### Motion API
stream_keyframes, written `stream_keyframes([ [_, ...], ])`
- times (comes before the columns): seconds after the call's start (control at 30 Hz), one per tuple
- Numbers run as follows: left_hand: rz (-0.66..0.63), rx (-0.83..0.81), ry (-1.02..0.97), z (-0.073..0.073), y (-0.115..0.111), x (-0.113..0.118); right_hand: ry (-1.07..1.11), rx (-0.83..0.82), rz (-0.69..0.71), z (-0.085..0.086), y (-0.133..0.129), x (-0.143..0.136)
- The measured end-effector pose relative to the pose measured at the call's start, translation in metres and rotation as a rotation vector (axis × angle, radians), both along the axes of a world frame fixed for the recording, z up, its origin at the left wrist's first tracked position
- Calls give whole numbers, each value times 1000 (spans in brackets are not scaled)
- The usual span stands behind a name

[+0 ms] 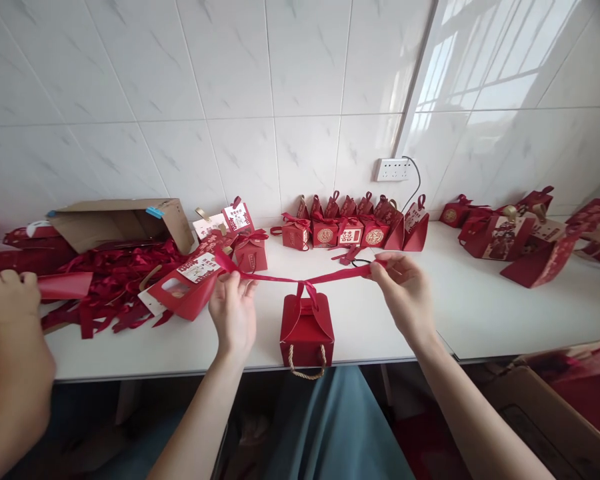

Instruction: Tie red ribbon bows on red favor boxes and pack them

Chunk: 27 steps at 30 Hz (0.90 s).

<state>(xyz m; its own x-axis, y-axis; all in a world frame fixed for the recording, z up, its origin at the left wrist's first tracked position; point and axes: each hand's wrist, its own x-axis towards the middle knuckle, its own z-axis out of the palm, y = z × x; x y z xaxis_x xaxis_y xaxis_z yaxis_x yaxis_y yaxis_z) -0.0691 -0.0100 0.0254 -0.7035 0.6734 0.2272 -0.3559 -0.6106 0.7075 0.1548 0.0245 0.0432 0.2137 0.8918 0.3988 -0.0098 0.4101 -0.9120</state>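
Note:
A small red gift box (307, 328) with a twisted rope handle (307, 375) stands upright at the table's front edge. From its top comes a red ribbon (280, 280), crossed above the box and drawn out to both sides. My left hand (233, 310) pinches one end of it, and my right hand (405, 293) pinches the other. Between them the ribbon is taut and nearly level. Just behind my right hand lies a small red tag-like piece (347, 257) with a dark cord.
Several red boxes (350, 233) line the wall, with more (510, 233) at the right. Loose red ribbons (125, 293) spill from a cardboard box (125, 220) at left, near another person's hand (10, 300). A carton (545, 413) sits low at right.

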Motion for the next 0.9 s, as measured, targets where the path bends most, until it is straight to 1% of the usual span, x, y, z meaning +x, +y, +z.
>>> stream_keyframes([
  [0.13,87,-153,-68,-21,-6,-23,36,-120,-67,-20,-2,28],
  [0.23,115,-228,-66,-35,-12,-34,38,-179,-98,-32,-4,46],
  [0.37,116,-326,-6,-48,-20,-41,10,-260,-109,-44,-9,60],
  [0.5,105,-428,111,-62,-22,-53,-35,-301,-116,-55,-14,70],
  [0.57,82,-497,203,-68,-23,-63,-131,-339,-106,-61,-17,78],
  [0.63,53,-570,299,-71,-24,-70,-340,-384,-48,-66,-21,86],
  [0.67,65,-592,360,-71,-24,-72,-478,-391,-26,-68,-22,89],
  [0.7,104,-597,455,-68,-24,-73,-614,-380,-23,-68,-23,91],
  [0.77,191,-554,752,-61,-23,-67,-792,-305,-58,-66,-23,85],
  [0.8,181,-519,928,-55,-21,-61,-817,-261,-59,-63,-22,78],
  [0.83,102,-494,1089,-50,-18,-55,-804,-225,-28,-60,-21,68],
  [0.87,-52,-487,1197,-46,-14,-49,-768,-213,69,-58,-19,56],
  [0.9,-244,-496,1235,-42,-11,-43,-729,-218,196,-55,-16,43],
])
